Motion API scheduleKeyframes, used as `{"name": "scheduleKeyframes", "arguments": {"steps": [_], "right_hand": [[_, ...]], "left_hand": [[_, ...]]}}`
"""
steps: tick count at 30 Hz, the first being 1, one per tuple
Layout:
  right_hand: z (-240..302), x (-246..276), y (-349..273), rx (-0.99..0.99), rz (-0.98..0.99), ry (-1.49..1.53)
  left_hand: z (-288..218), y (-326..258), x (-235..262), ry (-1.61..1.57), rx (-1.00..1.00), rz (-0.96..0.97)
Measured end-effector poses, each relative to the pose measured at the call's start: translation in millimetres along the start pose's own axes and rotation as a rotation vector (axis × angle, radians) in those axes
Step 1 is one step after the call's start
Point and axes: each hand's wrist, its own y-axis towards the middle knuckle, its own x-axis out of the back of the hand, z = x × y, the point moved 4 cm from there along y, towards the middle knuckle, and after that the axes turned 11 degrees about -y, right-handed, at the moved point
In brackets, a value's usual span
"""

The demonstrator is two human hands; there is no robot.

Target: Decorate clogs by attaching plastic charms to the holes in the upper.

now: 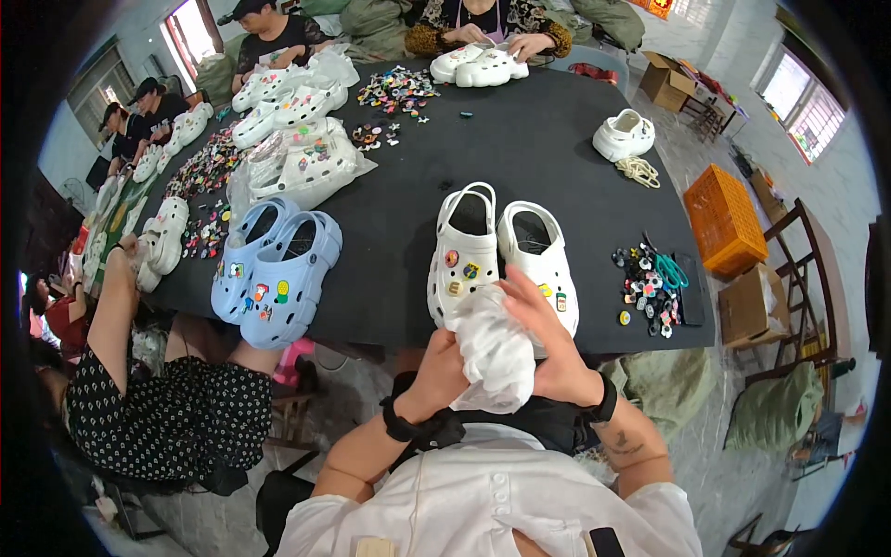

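Observation:
My left hand (pixel 434 376) is closed on a crumpled white plastic bag (pixel 497 357) at the near table edge. From the other side my right hand (pixel 555 357) presses against the bag, its fingers reaching up along it. Just beyond stands a pair of white clogs, the left clog (pixel 461 246) and the right clog (pixel 548 239), with small colourful charms set in their holes. The bag and my hands hide part of their toes.
Blue clogs (pixel 292 269) with charms stand to the left on the dark table (pixel 390 213). Loose charms and a teal-handled tool (pixel 670 271) lie at the right. White clogs (pixel 624 136) and cord (pixel 639 171) sit far right. Co-workers (pixel 492 28) handle clogs around the table.

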Motion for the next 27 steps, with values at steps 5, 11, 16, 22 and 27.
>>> {"name": "scheduleKeyframes", "arguments": {"steps": [5, 11, 16, 22, 27], "right_hand": [[1.8, 5.8, 0.8, 0.065, 0.072, 0.03], [0.6, 11.1, 2.2, -0.067, 0.04, -0.187], [-10.4, 30.4, 16.1, -0.06, -0.016, -0.189], [-44.3, 49.8, 75.0, -0.428, -0.128, -0.049], [-80.9, 16.7, 122.8, -0.199, -0.236, -0.346]], "left_hand": [[-5.5, 8.4, -5.0, 0.215, -0.177, 0.019], [-20.1, 26.1, -4.2, 0.707, -0.233, 0.024], [-45.9, 48.4, -3.5, 0.915, -0.251, -0.016], [-38.4, 65.5, 14.1, 1.471, -0.47, 0.066], [-35.5, 67.7, 6.9, 1.438, -0.35, -0.028]]}}
